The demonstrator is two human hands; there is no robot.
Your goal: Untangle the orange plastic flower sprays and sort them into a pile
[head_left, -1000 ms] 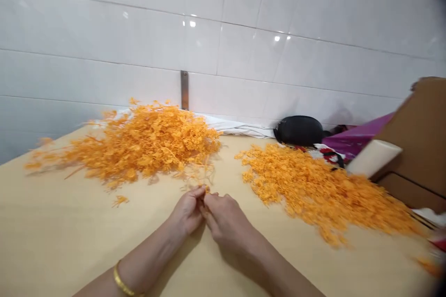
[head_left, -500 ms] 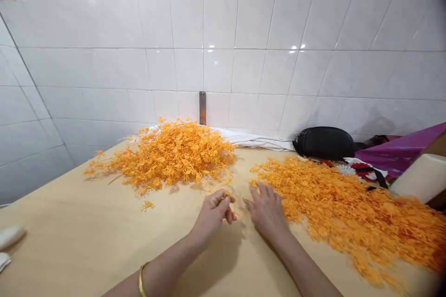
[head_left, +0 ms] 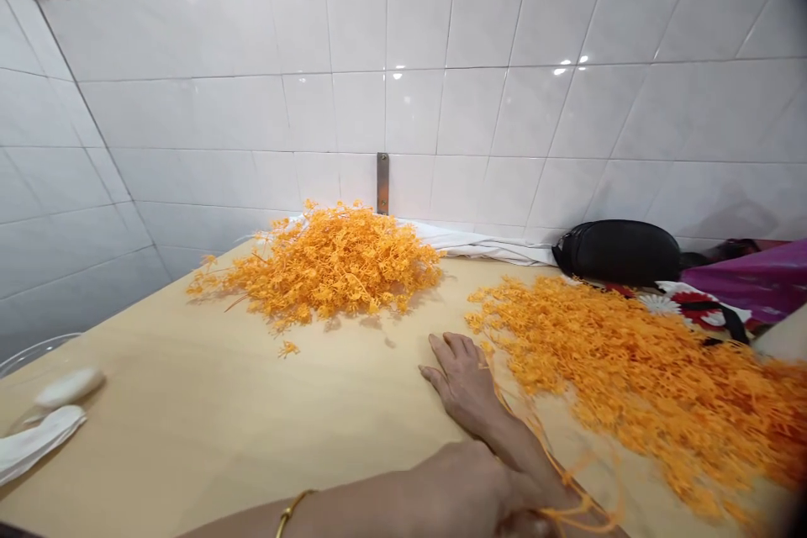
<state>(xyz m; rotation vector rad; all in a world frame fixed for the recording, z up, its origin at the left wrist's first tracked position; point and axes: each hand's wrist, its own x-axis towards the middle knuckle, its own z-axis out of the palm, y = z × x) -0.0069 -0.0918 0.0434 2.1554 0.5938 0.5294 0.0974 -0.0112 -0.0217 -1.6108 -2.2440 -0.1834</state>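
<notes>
My left hand (head_left: 463, 479), with a gold bracelet at its wrist, crosses over my right forearm near the bottom of the view. It is closed on an orange artificial sprig (head_left: 577, 508), whose thin strands trail along the right forearm; the fingertips are partly hidden. My right hand (head_left: 465, 382) rests palm down on the table with fingers apart. Just right of it spreads a wide pile of orange artificial sprigs (head_left: 605, 345). A taller heap of similar sprigs (head_left: 344, 265) stands at the back left. One small loose piece (head_left: 288, 349) lies in front of that heap.
White cloth (head_left: 485, 244) runs along the tiled wall behind the table (head_left: 220, 420). A black pouch (head_left: 621, 252) stands at the back right, beside purple material (head_left: 750, 277) and a red-and-white patterned item (head_left: 699, 307). White objects (head_left: 47, 433) lie at the left edge.
My left hand has moved right and toward me, over the right forearm, drawing the orange sprig along. The right hand stays near the right pile. The view has shifted slightly left.
</notes>
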